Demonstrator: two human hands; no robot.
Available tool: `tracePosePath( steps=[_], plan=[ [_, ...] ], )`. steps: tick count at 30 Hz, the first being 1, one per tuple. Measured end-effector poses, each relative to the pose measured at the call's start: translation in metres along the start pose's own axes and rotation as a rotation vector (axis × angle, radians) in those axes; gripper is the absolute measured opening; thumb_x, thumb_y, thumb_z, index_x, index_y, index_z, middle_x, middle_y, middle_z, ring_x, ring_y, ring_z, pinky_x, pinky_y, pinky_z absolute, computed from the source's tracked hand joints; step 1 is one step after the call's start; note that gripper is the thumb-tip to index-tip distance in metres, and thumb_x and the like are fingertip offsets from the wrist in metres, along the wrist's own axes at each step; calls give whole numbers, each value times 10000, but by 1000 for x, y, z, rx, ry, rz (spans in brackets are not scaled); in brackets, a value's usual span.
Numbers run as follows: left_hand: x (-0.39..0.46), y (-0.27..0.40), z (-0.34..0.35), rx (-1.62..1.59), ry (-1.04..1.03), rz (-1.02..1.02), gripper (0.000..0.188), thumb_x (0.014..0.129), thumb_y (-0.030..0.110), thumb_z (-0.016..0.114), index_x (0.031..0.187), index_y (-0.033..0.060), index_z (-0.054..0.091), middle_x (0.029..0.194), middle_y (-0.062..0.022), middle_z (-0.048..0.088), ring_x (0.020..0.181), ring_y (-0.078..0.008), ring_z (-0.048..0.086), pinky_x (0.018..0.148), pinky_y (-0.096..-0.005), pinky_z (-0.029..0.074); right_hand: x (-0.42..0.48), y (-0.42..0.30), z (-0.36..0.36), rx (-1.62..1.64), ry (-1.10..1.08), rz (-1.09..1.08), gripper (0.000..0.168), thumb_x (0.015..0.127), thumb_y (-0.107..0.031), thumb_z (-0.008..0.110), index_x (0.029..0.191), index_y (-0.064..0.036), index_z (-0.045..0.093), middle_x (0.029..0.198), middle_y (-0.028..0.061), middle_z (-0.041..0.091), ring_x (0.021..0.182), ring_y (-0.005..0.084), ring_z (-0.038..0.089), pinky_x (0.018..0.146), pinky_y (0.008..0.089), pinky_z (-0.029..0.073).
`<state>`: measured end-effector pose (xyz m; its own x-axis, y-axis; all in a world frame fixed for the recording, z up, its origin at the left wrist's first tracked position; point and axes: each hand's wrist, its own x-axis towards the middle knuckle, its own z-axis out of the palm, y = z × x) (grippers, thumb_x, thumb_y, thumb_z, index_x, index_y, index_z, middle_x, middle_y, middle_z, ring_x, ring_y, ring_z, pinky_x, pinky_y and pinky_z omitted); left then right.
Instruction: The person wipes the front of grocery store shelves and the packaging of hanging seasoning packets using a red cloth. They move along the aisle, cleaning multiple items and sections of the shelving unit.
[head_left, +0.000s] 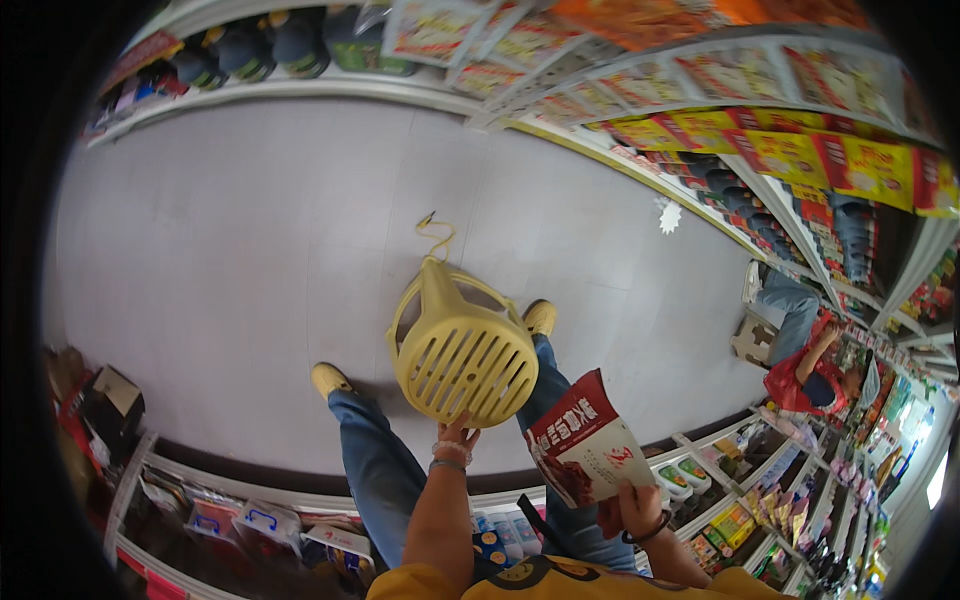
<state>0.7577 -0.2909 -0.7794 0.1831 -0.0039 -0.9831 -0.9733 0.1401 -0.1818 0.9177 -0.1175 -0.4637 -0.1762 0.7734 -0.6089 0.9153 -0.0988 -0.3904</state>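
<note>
Between my legs is a yellow plastic stool (466, 369) with a slotted seat, its legs pointing away from me. My left hand (454, 436), wearing bracelets on the wrist, grips the seat's near edge. A twisted yellow cord (441, 238) with a dark tip trails from the stool's far end over the floor. In my right hand (639, 511) is a red and cream printed food packet (589, 444), held by its lower right corner. The packet bears writing and a picture of food. Some dark red material (610, 519) shows beside the right-hand fingers.
Grey floor (225, 247) stretches ahead between shop shelves. Yellow and red packets (795, 156) hang at the upper right; large dark bottles (298, 46) line the far shelf. Another person (806, 367) sits at the right by the shelving. Goods shelves (247, 525) run behind my legs; a black box (112, 405) stands left.
</note>
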Motion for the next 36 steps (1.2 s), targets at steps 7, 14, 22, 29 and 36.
tracePosePath(
  steps=[7, 14, 22, 29, 36],
  plan=[
    [-18, -6, 41, 652, -292, 651, 531, 871, 182, 614, 1346, 90, 395, 1232, -119, 532, 1147, -256, 495, 983, -369, 371, -7, 6, -40, 97, -82, -20, 137, 842, -133, 556, 920, -34, 609, 664, 186, 589, 626, 372, 599, 543, 405, 481],
    [-174, 18, 161, 945, -882, -265, 721, 906, 537, 437, 1392, 21, 304, 1420, -82, 356, 1282, -204, 364, 1073, -357, 278, -24, 28, -76, 913, -208, 75, 266, 955, -187, 474, 1072, 25, 586, 887, 48, 650, 834, 79, 525, 764, 265, 466],
    [-262, -7, 206, 1161, -800, -236, 884, 772, 486, 679, 1415, 61, 246, 1354, -91, 436, 1228, -228, 430, 1005, -394, 368, 14, 35, -141, 1221, -566, -43, 230, 958, -148, 470, 1078, 4, 593, 962, -1, 624, 878, 67, 533, 793, 238, 440],
    [-200, 12, 250, 1046, -753, -165, 444, 835, 245, 655, 1232, 101, 517, 1122, -44, 604, 1000, -182, 581, 811, -371, 493, 76, 59, -134, 1404, -215, 103, 241, 934, -188, 519, 1003, 20, 617, 916, 47, 652, 816, 92, 586, 747, 243, 473],
    [-231, 79, 288, 1188, -678, -294, 507, 848, 226, 641, 1280, 40, 452, 1140, -124, 601, 994, -211, 608, 771, -385, 538, 146, 50, -73, 1481, -119, -21, 219, 913, -168, 541, 980, 22, 627, 881, 61, 661, 765, 111, 605, 686, 249, 486]
  ],
)
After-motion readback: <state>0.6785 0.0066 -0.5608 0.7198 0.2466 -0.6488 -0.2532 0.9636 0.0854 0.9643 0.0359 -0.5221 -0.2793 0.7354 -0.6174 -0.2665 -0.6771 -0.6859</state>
